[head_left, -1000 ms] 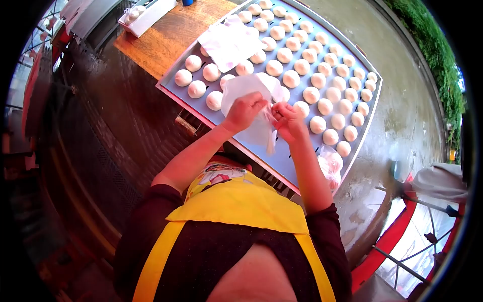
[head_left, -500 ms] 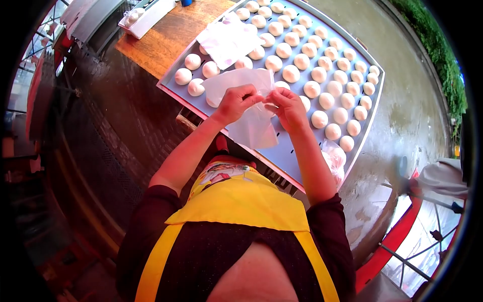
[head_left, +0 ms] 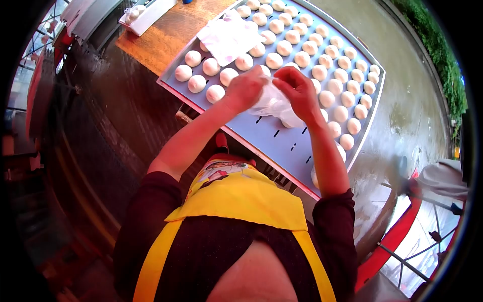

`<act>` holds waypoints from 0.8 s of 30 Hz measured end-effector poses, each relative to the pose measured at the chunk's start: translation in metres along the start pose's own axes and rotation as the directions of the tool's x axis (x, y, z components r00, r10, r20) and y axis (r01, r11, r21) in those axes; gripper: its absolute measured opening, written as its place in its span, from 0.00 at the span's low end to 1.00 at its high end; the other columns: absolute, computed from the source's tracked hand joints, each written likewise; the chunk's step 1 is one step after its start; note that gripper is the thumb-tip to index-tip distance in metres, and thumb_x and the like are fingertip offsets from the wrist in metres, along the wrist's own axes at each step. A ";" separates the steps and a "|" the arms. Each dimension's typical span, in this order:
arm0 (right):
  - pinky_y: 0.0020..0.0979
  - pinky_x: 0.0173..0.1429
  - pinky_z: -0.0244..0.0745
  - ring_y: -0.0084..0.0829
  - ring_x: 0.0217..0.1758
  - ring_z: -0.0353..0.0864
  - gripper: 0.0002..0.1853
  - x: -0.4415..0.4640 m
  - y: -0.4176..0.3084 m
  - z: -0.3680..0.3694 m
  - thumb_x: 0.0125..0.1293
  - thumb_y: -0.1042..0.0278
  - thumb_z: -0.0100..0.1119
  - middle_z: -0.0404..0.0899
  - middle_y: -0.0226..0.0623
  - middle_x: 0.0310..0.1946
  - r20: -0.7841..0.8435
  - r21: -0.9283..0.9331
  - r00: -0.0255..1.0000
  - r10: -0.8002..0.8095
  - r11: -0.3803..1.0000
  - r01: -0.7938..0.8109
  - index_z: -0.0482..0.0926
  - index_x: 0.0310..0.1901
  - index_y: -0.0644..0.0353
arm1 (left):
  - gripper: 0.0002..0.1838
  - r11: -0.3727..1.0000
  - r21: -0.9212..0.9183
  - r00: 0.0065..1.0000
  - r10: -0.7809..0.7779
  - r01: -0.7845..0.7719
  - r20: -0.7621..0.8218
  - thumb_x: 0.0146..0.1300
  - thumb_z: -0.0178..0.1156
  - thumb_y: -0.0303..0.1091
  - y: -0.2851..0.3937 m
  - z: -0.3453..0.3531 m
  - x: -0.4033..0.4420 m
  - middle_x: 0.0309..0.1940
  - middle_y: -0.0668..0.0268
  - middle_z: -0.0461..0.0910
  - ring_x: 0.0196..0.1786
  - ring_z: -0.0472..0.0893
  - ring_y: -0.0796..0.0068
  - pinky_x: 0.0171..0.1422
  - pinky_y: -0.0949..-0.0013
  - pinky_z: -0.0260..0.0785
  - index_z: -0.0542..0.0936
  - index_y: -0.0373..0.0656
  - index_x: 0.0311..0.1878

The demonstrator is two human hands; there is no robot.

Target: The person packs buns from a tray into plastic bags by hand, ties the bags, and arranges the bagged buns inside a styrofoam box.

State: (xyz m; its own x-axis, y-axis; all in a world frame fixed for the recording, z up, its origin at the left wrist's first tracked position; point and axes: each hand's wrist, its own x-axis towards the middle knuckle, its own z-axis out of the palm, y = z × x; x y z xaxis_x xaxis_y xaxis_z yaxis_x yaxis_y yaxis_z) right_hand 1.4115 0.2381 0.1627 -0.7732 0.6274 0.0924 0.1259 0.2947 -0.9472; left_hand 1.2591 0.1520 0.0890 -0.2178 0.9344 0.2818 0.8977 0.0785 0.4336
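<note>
We hold a thin plastic bag between our two hands, above the middle of the tray. Our left hand has its fingers closed on one side of the bag, and our right hand pinches it at the other side, so the whitish, half-transparent film hangs down in soft wrinkles. The tray is blue-grey and flat, with short dark slots in its surface and a pale raised rim. It carries many white buns, round and smooth, which stand in rows around and beyond our hands. On its far left part lies a white sheet pile, creased, with faint pinkish marks. Behind it, on the orange-brown wooden table, a white box contains some round pale pieces. Our yellow apron has a coloured picture; any writing there is too small for us to read.
</note>
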 end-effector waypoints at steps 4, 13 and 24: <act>0.38 0.41 0.73 0.42 0.43 0.79 0.12 -0.011 0.057 -0.034 0.59 0.75 0.56 0.77 0.38 0.40 0.092 -0.812 0.981 -0.173 0.556 0.175 0.76 0.46 0.55 | 0.09 0.998 0.040 0.992 0.058 -0.054 -0.116 0.61 0.53 0.31 -0.017 -0.036 -0.011 0.41 0.64 0.73 0.42 0.80 0.60 0.39 0.59 0.73 0.82 0.52 0.40; 0.35 0.42 0.75 0.40 0.45 0.81 0.13 -0.010 0.009 -0.074 0.67 0.64 0.50 0.80 0.44 0.40 -0.419 -0.655 0.897 0.142 0.637 -0.407 0.75 0.51 0.55 | 0.12 0.995 -0.001 0.859 0.082 -0.096 -0.506 0.68 0.52 0.41 0.015 -0.108 0.014 0.44 0.58 0.74 0.33 0.80 0.62 0.34 0.62 0.73 0.74 0.46 0.48; 0.39 0.41 0.74 0.43 0.42 0.80 0.10 -0.107 0.145 -0.046 0.60 0.64 0.58 0.81 0.47 0.37 0.062 -0.931 0.841 0.538 0.334 -0.146 0.81 0.38 0.61 | 0.04 0.927 0.069 0.929 0.369 -0.367 -0.013 0.58 0.52 0.26 -0.024 -0.001 -0.073 0.37 0.61 0.76 0.38 0.79 0.59 0.33 0.59 0.71 0.77 0.43 0.33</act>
State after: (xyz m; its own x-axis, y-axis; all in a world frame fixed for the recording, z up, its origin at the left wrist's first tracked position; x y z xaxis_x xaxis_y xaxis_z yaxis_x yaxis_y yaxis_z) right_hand 1.5407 0.2466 0.0294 -0.6206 0.6416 -0.4508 0.7335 0.6783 -0.0445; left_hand 1.2526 0.0813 0.0588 0.1240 0.8928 0.4331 0.9390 -0.2467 0.2397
